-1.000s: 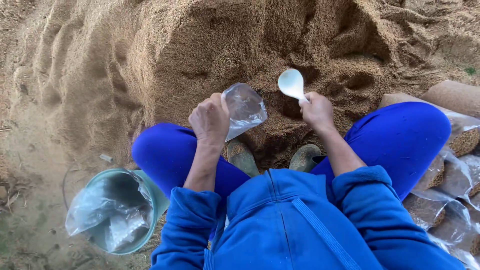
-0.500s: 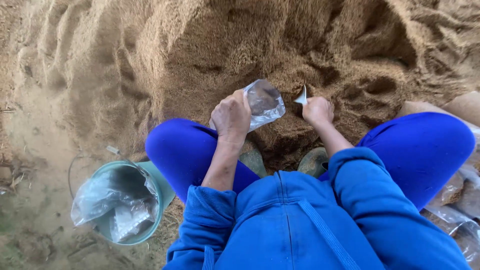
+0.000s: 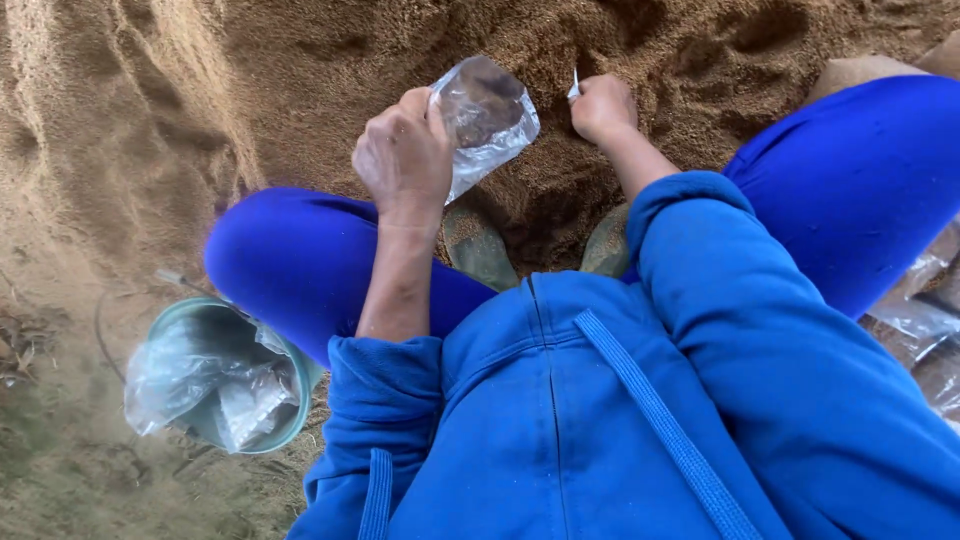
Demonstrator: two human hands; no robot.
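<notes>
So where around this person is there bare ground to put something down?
Bare sandy ground lies open left of the blue-clad knee, above the bucket. The bucket itself is stuffed with plastic bags. It is crowded where the left hand holds a clear bag beside the right hand, and at the right edge, where filled bags lie.

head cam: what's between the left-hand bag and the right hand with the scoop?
Nothing but bare sandy soil of the heap: in the head view a narrow gap separates the clear plastic bag in the left hand from the right hand.
</notes>
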